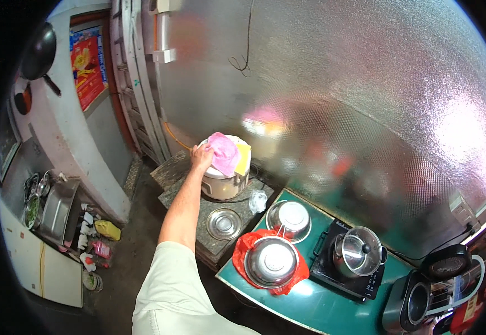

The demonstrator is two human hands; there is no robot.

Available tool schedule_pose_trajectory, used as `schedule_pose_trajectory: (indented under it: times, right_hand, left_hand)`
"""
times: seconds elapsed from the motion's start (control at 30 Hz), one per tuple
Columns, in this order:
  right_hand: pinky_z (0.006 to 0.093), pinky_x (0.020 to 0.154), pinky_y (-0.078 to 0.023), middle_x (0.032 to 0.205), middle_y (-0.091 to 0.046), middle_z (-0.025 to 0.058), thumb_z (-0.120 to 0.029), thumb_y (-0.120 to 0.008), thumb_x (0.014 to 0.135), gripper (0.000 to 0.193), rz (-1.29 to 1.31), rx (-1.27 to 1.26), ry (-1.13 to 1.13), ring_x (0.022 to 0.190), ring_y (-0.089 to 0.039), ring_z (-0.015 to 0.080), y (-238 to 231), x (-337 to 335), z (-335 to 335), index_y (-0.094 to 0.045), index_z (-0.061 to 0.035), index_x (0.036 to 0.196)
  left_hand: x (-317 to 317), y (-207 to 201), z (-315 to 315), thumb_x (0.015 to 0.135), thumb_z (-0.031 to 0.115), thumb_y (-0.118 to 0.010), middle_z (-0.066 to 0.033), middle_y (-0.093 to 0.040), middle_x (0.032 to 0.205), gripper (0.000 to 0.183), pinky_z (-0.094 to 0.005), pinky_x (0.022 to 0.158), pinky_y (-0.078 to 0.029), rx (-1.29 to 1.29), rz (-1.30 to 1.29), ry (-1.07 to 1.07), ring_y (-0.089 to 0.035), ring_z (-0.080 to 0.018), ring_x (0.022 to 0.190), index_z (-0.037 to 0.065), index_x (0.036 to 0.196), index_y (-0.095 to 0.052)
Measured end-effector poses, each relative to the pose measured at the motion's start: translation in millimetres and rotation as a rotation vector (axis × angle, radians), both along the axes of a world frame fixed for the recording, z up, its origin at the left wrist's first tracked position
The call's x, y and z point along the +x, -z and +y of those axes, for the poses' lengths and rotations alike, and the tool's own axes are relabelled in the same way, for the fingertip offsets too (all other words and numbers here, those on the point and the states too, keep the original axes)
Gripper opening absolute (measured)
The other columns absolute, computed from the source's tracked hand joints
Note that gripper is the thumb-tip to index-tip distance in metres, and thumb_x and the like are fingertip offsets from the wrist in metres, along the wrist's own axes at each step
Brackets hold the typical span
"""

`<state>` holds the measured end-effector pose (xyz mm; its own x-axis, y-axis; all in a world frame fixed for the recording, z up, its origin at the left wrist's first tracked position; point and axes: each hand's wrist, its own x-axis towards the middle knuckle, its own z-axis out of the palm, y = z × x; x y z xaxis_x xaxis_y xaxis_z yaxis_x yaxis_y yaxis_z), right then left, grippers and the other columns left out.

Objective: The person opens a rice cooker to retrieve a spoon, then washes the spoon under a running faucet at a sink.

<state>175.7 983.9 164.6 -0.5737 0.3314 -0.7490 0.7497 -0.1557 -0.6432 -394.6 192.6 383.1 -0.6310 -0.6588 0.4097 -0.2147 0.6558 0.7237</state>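
Note:
Stretched far forward, my left hand [201, 157] has its fingers closed on the left edge of a pink cloth [224, 153]. The cloth lies over the lid of a large, pale rice cooker [221, 187]. A yellow cloth [243, 160] lies beside the pink one on the lid, hanging over its right side. The cooker stands on a speckled stone-like top [197, 207]. Nearer to me on that top are a round metal lid or dish [224, 224] and a crumpled clear plastic bag [258, 201]. My right hand is out of view.
A green table [315, 304] holds two upturned metal bowls [272, 261], one on a red plastic bag [301, 273]. A glass-lidded pot [358, 251] sits on a black cooktop [365, 287]. Far left are a metal sink [58, 209] and floor clutter; a ladder [137, 84] leans behind.

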Motion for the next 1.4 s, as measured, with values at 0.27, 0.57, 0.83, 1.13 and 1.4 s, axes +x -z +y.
schedule_pose_trajectory:
  times: [0.27, 0.57, 0.83, 1.13, 1.4]
  right_hand:
    - [0.0298, 0.05, -0.037, 0.067, -0.059, 0.0039, -0.033, -0.046, 0.091, 0.033, -0.076, -0.049, -0.281, 0.056, -0.049, 0.0145, -12.6, -3.0, -18.1, -0.064, -0.0097, 0.077]
    - [0.0256, 0.041, -0.039, 0.063, -0.056, 0.0074, -0.016, -0.048, 0.088, 0.021, -0.007, -0.066, 0.02, 0.049, -0.05, 0.016, -33.3, -42.6, -61.0, -0.061, -0.0036, 0.077]
    - [0.0333, 0.07, -0.05, 0.091, -0.064, 0.0087, -0.047, -0.078, 0.068, 0.062, 0.239, -0.395, -0.285, 0.079, -0.06, 0.019, -92.3, -80.6, -39.3, -0.061, -0.0008, 0.106]
    - [0.0341, 0.1, -0.038, 0.136, -0.046, 0.0122, -0.022, -0.061, 0.089, 0.048, 0.935, 0.602, -0.422, 0.123, -0.045, 0.0215, -242.7, -245.7, -114.1, -0.046, -0.0059, 0.132]
    - [0.034, 0.094, -0.044, 0.119, -0.057, 0.0117, -0.027, -0.055, 0.094, 0.058, 0.721, -0.633, -0.315, 0.107, -0.057, 0.02, -195.9, -205.8, -55.9, -0.032, -0.0009, 0.14]
  left_hand:
    - [-44.1, -27.1, -19.0, 0.076, 0.029, -0.056, -0.0177, -0.067, 0.089, 0.03, -0.0433, 0.081, -0.048, 0.122, -0.002, 0.045, -0.064, -0.0345, 0.091, 0.007, 0.09, -0.07]
    - [-31.9, -128.2, 12.3, 0.086, 0.014, -0.056, -0.0165, -0.059, 0.121, 0.032, -0.0308, 0.098, -0.042, 0.013, 0.526, 0.279, -0.057, -0.0247, 0.113, -0.003, 0.114, -0.061]
    - [40.3, -164.2, 142.2, 0.089, 0.008, -0.056, -0.0063, -0.063, 0.104, 0.023, -0.0247, 0.076, -0.051, 0.682, 0.466, 0.899, -0.061, -0.0111, 0.087, 0.0, 0.109, -0.064]
    - [158.9, -79.2, 376.3, 0.082, 0.006, -0.06, -0.0125, -0.064, 0.099, 0.022, -0.032, 0.07, -0.056, 1.268, -0.145, 1.402, -0.064, -0.0194, 0.082, -0.006, 0.101, -0.062]
    - [236.6, -20.9, 557.8, 0.088, 0.007, -0.057, -0.0102, -0.065, 0.101, 0.022, -0.031, 0.075, -0.052, 1.399, -0.399, 1.418, -0.062, -0.0152, 0.083, -0.005, 0.105, -0.062]
